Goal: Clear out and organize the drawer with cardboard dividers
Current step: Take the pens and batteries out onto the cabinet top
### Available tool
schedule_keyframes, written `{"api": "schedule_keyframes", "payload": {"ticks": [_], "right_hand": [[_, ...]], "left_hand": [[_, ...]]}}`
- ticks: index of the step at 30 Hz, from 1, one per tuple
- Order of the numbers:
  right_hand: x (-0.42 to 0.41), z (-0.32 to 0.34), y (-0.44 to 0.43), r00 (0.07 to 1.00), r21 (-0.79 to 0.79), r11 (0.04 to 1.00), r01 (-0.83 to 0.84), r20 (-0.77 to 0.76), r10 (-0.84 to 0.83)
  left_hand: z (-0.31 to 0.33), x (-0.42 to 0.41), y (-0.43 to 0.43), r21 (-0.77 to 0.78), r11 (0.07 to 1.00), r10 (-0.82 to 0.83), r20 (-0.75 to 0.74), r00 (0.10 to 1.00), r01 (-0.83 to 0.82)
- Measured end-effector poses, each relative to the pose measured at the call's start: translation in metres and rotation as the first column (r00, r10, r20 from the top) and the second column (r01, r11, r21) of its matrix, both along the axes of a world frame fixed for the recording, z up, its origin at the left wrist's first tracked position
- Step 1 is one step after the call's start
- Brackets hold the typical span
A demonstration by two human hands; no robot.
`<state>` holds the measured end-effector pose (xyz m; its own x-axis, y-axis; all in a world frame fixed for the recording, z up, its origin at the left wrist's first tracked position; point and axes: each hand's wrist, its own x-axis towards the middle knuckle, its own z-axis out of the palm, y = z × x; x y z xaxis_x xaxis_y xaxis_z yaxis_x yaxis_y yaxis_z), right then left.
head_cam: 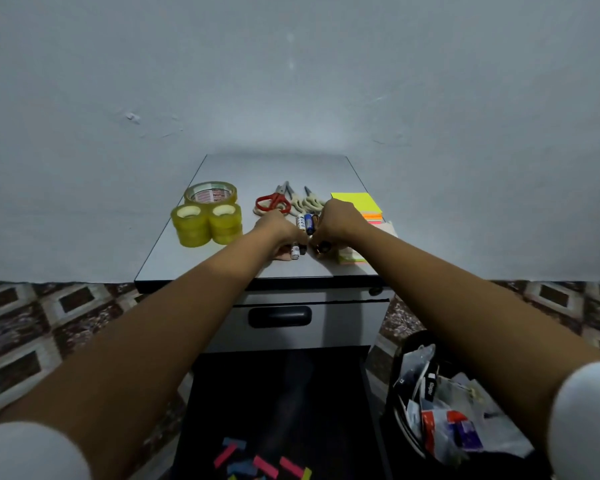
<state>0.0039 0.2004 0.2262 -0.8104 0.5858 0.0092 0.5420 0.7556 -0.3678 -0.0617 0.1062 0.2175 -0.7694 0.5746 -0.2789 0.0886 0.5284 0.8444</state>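
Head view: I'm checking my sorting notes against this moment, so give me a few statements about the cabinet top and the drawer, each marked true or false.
1. The tape rolls stand on the left part of the cabinet top. True.
2. The red-handled scissors lie in the open drawer. False: they lie on the cabinet top, just beyond the left hand.
3. Coloured paper strips lie in the open drawer. True.
4. The yellow sticky notes sit left of the tape rolls. False: they are on the right side of the top, beyond the right hand.
5. Both hands are down in the drawer. False: both are on the cabinet top, close together.
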Motion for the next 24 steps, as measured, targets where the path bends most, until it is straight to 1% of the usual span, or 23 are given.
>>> {"api": "schedule_keyframes", "payload": {"ticks": [2,5,9,12,13,15,17,20,24], "right_hand": [[-0.001,-0.001,0.002,1.0,0.054,0.998,-0.019,0.0,0.019],[-0.001,0.001,0.008,0.999,0.087,0.995,-0.04,-0.014,0.041],[0.01,0.003,0.011,0.993,0.131,0.989,-0.067,-0.084,0.078],[0.028,-0.004,0.006,0.983,0.176,0.972,-0.155,-0.069,0.169],[0.034,-0.008,0.005,0.978,0.19,0.964,-0.188,-0.054,0.202],[0.044,-0.019,0.001,0.967,0.248,0.939,-0.24,-0.025,0.254],[0.05,-0.028,-0.002,0.962,0.342,0.902,-0.262,0.018,0.272],[0.054,-0.036,-0.006,0.967,0.423,0.874,-0.237,0.013,0.255],[0.053,-0.042,-0.008,0.98,0.462,0.872,-0.163,-0.028,0.198]], "left_hand": [[-0.001,-0.002,-0.002,0.009,1.0,0.0,-0.01,1.0,0.0],[-0.004,-0.009,-0.006,-0.016,0.999,-0.042,-0.132,0.99,0.04],[-0.01,-0.012,-0.017,-0.026,0.994,-0.107,-0.25,0.962,0.104],[-0.015,-0.012,-0.024,-0.085,0.979,-0.202,-0.445,0.872,0.183],[-0.017,-0.01,-0.025,-0.089,0.974,-0.226,-0.478,0.849,0.209],[-0.022,-0.008,-0.026,-0.078,0.968,-0.245,-0.506,0.827,0.239],[-0.026,-0.005,-0.027,-0.08,0.968,-0.243,-0.547,0.801,0.239],[-0.031,-0.004,-0.026,-0.077,0.971,-0.226,-0.587,0.777,0.224],[-0.034,-0.005,-0.026,-0.057,0.976,-0.202,-0.599,0.775,0.211]]}}
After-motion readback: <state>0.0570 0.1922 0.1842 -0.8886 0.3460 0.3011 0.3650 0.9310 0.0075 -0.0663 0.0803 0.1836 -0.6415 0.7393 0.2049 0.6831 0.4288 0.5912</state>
